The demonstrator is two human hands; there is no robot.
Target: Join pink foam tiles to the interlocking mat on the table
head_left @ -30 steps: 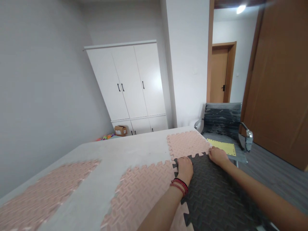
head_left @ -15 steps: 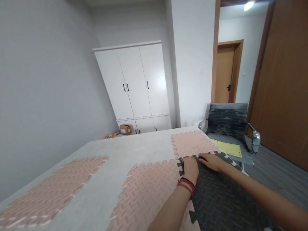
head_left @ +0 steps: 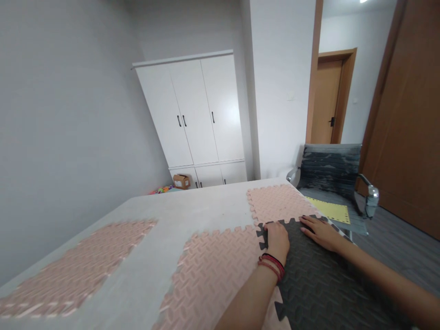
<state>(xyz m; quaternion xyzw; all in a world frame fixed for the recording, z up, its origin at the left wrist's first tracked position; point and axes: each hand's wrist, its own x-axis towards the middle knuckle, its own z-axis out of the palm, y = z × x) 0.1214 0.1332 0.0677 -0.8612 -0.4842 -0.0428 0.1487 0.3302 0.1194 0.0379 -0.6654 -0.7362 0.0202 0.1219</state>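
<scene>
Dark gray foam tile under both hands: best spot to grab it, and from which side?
Take the dark gray tile at its right edge, which seems to overhang the table toward the chair. It lies flat, its far and left tabs meshed with the pink tiles, so only that side looks free for fingers to get under.

No writing is showing clearly enough to read anywhere. The small cardboard box (head_left: 181,181) on the floor by the white wardrobe (head_left: 195,110) is carrying a pale label, but it is too small and blurred to make out. The yellow sheet (head_left: 329,210) lying on the chair (head_left: 332,183) is showing no legible print.
</scene>
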